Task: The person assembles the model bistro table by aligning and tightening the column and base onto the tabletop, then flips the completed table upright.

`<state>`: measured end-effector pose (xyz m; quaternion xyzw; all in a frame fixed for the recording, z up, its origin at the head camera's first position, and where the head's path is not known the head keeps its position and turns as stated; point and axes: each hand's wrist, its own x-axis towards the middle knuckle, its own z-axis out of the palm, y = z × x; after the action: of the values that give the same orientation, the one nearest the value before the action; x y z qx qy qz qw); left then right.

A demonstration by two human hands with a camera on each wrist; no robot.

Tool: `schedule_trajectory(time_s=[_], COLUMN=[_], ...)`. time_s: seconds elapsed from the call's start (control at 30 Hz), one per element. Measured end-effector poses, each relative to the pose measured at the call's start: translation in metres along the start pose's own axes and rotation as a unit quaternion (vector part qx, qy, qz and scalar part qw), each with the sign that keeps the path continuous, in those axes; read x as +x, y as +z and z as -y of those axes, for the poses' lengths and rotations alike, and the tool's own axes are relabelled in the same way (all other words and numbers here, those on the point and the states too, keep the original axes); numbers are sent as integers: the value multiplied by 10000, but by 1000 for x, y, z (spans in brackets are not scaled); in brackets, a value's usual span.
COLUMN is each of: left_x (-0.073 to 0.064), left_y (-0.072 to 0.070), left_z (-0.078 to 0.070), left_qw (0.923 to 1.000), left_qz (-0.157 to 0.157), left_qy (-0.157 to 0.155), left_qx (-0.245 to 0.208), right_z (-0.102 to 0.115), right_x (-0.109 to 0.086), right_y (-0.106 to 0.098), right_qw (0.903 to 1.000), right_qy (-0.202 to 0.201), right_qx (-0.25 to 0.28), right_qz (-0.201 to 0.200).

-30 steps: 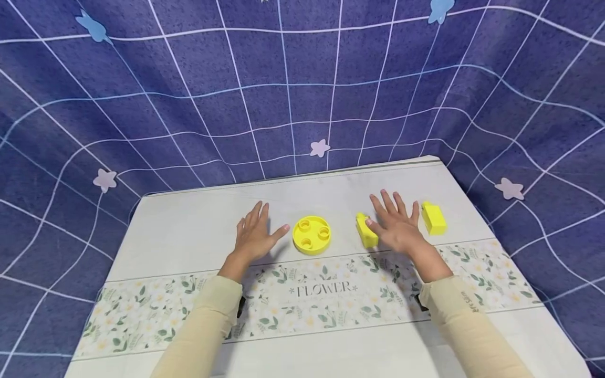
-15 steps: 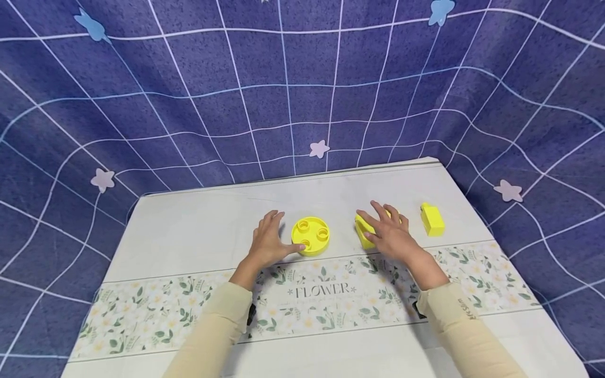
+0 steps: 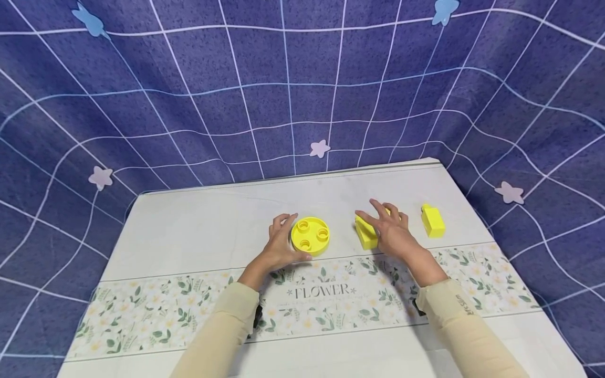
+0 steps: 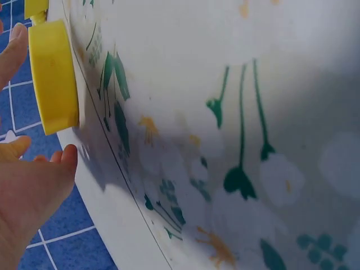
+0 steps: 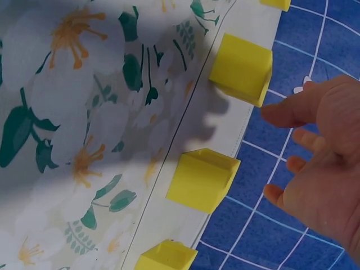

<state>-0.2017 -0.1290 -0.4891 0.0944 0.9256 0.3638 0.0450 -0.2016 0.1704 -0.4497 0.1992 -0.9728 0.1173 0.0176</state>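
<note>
My left hand [image 3: 280, 248] stands around the left side of a round yellow disc [image 3: 319, 243] with three raised rings. Its thumb is at the near edge and its fingers at the far left edge; in the left wrist view a gap shows between the hand and the disc [image 4: 53, 79]. The right hand [image 3: 396, 239] hovers with spread, bent fingers over a yellow block [image 3: 367, 239]. A second yellow block [image 5: 202, 180], mostly hidden by this hand in the head view, shows below the first block [image 5: 242, 67] in the right wrist view.
Farther right stands a third yellow block [image 3: 433, 222] with a small knob on top. The white table cover [image 3: 203, 220] has a floral band [image 3: 165, 315] lettered "FLOWER". A blue curtain [image 3: 264, 105] with white grid lines and stars hangs around the table's back and sides.
My left hand has moved right, closing in around the disc. The right hand has bent its fingers and lowered over the blocks. Disc and blocks have stayed in place.
</note>
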Motion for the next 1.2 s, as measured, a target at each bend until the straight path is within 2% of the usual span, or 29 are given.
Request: schedule_trajectory(time_s=[0.2,0.73,1.03,1.2], left_x=[4,13,17,18], left_y=[4,7,10,11], left_z=[-1,-6,-1,-1], left_qw=[9999,9983,9989,9988], left_qz=[48,257,225,189], left_qy=[-115,-463,-394,-422], left_qx=[-34,252,-102,-135], right_z=[-2,1,0,-1], right_x=[2,3,4,4], right_y=[5,10,12,13], right_qw=[9995,9986,9975,9970], right_qy=[-38,-120,-287,-331], right_qx=[-261,-336,-359,-391], right_qz=[154,401,540,582])
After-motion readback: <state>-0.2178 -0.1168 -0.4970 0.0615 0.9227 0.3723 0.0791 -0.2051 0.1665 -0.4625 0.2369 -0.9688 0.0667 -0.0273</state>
